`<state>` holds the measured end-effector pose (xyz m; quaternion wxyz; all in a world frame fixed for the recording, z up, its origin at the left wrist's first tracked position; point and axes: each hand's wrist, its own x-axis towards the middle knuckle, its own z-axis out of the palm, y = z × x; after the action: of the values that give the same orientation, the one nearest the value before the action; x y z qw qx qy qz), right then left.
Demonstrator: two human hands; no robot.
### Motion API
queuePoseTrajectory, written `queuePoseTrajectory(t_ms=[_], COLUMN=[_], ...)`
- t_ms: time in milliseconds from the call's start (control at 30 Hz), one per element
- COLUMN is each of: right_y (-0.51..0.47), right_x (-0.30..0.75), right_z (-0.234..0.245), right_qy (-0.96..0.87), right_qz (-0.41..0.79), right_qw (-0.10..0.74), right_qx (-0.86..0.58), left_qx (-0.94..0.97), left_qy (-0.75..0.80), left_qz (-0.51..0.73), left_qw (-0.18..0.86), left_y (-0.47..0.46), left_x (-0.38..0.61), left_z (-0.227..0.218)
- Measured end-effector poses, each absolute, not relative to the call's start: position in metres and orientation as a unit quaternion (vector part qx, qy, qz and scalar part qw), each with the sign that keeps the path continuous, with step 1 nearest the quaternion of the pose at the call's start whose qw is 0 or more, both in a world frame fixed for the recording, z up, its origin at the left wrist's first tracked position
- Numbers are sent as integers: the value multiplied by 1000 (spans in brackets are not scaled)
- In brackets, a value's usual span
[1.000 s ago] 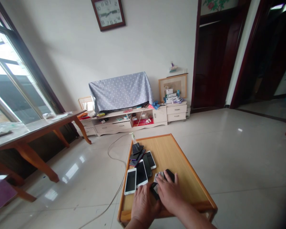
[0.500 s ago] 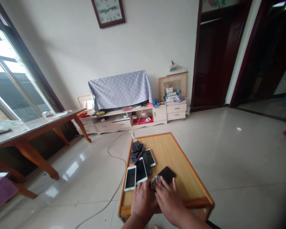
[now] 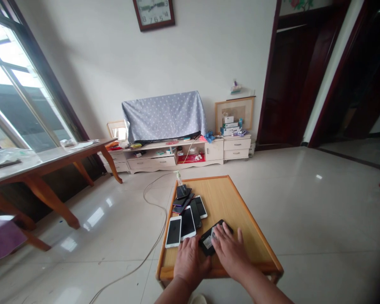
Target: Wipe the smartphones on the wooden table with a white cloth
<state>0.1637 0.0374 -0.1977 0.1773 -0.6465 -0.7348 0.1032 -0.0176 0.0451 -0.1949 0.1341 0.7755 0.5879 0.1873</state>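
Observation:
A black phone (image 3: 205,250) lies at a slant near the front of the small wooden table, a pale label patch showing on its upper face. My left hand (image 3: 188,259) is at its near left end, fingers together and thumb against the lower edge, steadying it. My right hand (image 3: 230,250) presses a small greyish cloth (image 3: 213,232) onto the phone's surface, its fingers covering most of the cloth and the far part of the phone. Just beyond my left hand are a white phone (image 3: 173,232) and a larger white-framed phone (image 3: 188,223).
Several more phones (image 3: 183,205) overlap along the left side of the wooden table (image 3: 223,192), with a pump bottle (image 3: 179,179) behind them. A cable (image 3: 150,253) runs over the floor. A long table (image 3: 44,162) stands left, and a low cabinet (image 3: 155,162) against the wall.
My right hand has slid the cloth away from me and rightward along the black phone, uncovering the pale label patch. My left hand stays at the near end. The view has shifted slightly.

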Motion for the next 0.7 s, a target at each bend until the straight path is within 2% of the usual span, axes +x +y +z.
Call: queuePoseTrajectory(t_ms=[167, 433, 600, 700], right_y=[15, 41, 11, 12], right_x=[142, 176, 153, 160], right_z=[-197, -188, -192, -192], right_qy=[-813, -706, -792, -773], right_qz=[148, 98, 142, 140], right_qw=[148, 94, 111, 113], right_qx=[-544, -695, -584, -609], left_qx=[783, 779, 785, 784], left_qy=[584, 580, 575, 578], left_qz=[166, 195, 187, 184], left_qw=[134, 133, 136, 132], left_y=[46, 45, 47, 47], left_x=[-20, -22, -23, -23], left_z=[-198, -198, -200, -200])
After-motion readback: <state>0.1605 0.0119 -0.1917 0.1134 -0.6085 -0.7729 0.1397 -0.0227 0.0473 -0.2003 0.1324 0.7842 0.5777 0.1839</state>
